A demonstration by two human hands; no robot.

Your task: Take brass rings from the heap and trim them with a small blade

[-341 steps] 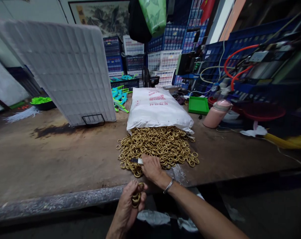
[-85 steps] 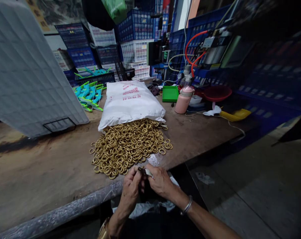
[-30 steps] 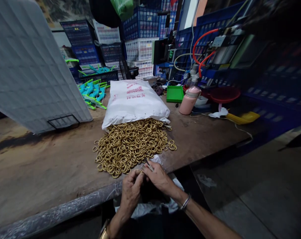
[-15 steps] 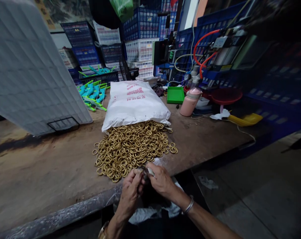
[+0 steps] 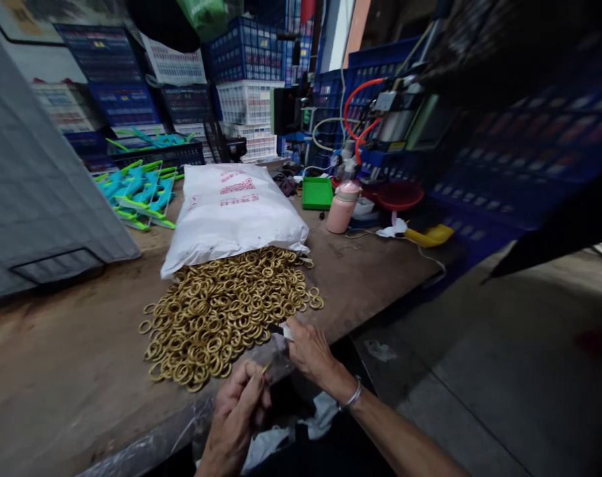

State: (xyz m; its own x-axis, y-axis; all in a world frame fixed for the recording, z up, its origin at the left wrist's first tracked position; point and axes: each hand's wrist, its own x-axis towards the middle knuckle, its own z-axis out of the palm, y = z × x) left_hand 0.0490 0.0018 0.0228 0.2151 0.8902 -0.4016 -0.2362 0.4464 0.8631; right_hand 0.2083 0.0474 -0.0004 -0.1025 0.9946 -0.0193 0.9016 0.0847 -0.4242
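A heap of gold-coloured rings spills from under a white sack near the table's front edge. Pinched between the thumb and fingers of my left hand is a single gold-coloured ring, seen nearly edge-on. My right hand is closed around a small tool with a pale part and a dark tip, which points toward the rings. Its exact kind is too small to tell. The two hands are apart, with the right one farther from me, beside the heap's near right side.
A grey-white panel stands at left, by turquoise and lime plastic parts. Behind the sack are stacked crates. A green tray, a pink bottle and a red dish are at the back right.
The hands have moved apart; earlier they met at the table edge. My right hand with the tool is now nearer the rings, my left lower. The whole view has swung to the right.
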